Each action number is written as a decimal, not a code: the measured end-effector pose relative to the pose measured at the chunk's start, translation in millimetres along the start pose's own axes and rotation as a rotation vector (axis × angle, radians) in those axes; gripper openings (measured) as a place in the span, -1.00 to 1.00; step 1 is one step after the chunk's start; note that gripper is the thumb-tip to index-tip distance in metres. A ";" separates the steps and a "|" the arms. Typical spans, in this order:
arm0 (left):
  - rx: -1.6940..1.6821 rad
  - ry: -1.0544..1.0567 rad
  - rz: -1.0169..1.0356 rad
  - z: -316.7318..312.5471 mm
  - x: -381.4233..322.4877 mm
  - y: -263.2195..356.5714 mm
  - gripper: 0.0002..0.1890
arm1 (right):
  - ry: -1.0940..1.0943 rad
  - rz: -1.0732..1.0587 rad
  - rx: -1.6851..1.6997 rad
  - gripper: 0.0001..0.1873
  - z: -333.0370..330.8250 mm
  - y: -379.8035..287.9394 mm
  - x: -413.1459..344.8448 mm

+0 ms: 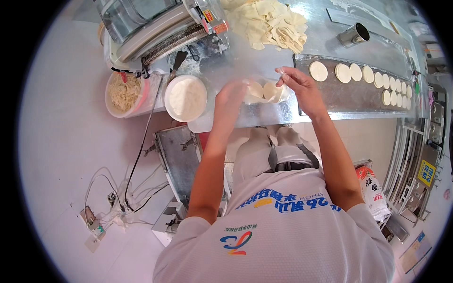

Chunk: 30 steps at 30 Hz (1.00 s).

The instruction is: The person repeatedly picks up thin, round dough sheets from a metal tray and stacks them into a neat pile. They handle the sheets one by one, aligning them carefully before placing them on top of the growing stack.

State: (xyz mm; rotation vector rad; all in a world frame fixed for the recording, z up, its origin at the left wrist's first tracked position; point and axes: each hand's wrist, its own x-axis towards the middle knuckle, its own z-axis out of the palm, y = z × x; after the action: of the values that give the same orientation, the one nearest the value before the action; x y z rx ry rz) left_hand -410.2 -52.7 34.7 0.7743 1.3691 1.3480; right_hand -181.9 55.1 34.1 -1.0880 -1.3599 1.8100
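Observation:
Two round dough wrappers (pixel 273 92) lie side by side on the metal table, between my hands. Pale, thin material surrounds them; whether it is dough scrap or clear film I cannot tell. My left hand (pixel 231 95) is blurred by motion at their left side, and its fingertips are indistinct. Over their right side, my right hand (pixel 299 85) has thumb and fingers pinched together on a small, thin, whitish piece (pixel 280 70). To the right, several stacks of round wrappers (pixel 343 73) stand in rows on a dark tray (pixel 339 100).
A dough sheeter (pixel 159 39) stands at the upper left. Below it are a white bowl of flour (pixel 187 99) and a tub of dough strips (pixel 124 92). Dough scraps (pixel 274 26) are heaped at the back, near a metal cylinder cutter (pixel 355 34). A black cable (pixel 143 148) hangs left.

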 end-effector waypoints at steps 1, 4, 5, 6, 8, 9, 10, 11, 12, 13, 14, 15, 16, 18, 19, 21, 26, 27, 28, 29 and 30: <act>0.015 -0.057 0.009 1.2 6.4 -6.9 -0.83 | -0.015 0.003 0.009 -0.82 4.1 3.0 3.8; 0.012 -0.177 0.001 7.9 20.2 -29.6 -0.79 | -0.036 0.020 0.041 -0.82 14.9 17.8 15.4; -0.021 -0.183 -0.021 13.1 22.0 -36.7 -0.80 | -0.026 0.028 0.054 -0.83 20.5 26.6 19.0; -0.055 -0.189 -0.043 18.5 24.1 -41.9 -0.80 | -0.017 0.036 0.067 -0.83 24.4 36.8 23.7; -0.164 -0.148 -0.058 33.3 26.7 -43.1 -0.76 | 0.000 0.063 0.126 -0.84 29.1 50.5 29.8; -0.217 -0.121 -0.069 36.0 26.2 -45.6 -0.74 | 0.004 0.081 0.158 -0.85 33.5 52.6 30.6; -0.206 -0.113 -0.094 37.1 26.5 -47.9 -0.72 | 0.015 0.137 0.148 -0.82 33.1 52.7 31.1; -0.195 -0.104 -0.118 38.1 27.8 -49.7 -0.69 | 0.015 0.118 0.132 -0.80 34.1 53.4 29.7; -0.186 -0.095 -0.140 37.7 29.5 -52.5 -0.66 | 0.013 0.099 0.113 -0.78 34.9 55.5 28.5; -0.178 -0.107 -0.148 36.3 31.6 -54.8 -0.63 | 0.011 0.079 0.094 -0.76 34.9 57.3 27.2; -0.171 -0.119 -0.156 34.2 34.0 -57.0 -0.59 | -0.005 0.109 0.131 -0.74 32.2 58.1 24.8; -0.165 -0.129 -0.164 34.0 34.9 -55.1 -0.56 | -0.023 0.140 0.167 -0.73 28.7 57.0 21.4; -0.153 -0.072 -0.171 36.5 34.4 -54.1 -0.58 | -0.043 0.172 0.202 -0.71 27.2 56.5 18.4; -0.128 0.047 -0.180 47.7 33.1 -51.5 -0.64 | 0.057 0.152 0.157 -0.71 35.8 57.1 15.8; -0.105 0.085 -0.171 52.7 31.2 -55.6 -0.65 | 0.103 0.140 0.135 -0.70 39.1 55.2 17.1; -0.052 0.153 -0.153 60.3 27.2 -58.3 -0.69 | 0.228 0.171 0.096 -0.72 41.0 64.1 22.3; 0.367 0.187 0.078 52.8 19.1 -52.5 -0.77 | 0.297 0.137 -0.257 -0.81 42.3 76.0 37.8; 0.422 0.198 0.120 51.0 19.2 -51.6 -0.78 | 0.211 0.161 -0.236 -0.81 38.0 78.7 39.1; 0.389 0.203 0.119 50.6 19.9 -50.8 -0.79 | 0.126 0.184 -0.215 -0.79 31.0 80.4 40.2; 0.355 0.208 0.119 50.6 20.9 -50.0 -0.80 | 0.042 0.206 -0.194 -0.76 24.0 82.2 39.3; 0.319 0.227 0.123 50.4 22.1 -48.1 -0.81 | -0.001 0.243 -0.115 -0.79 19.0 82.0 37.7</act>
State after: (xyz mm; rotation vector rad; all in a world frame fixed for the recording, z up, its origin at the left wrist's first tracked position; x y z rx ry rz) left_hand -359.0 -24.5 -9.2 0.9515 1.7694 1.3603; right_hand -216.4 55.8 -51.5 -1.3641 -1.3967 1.9210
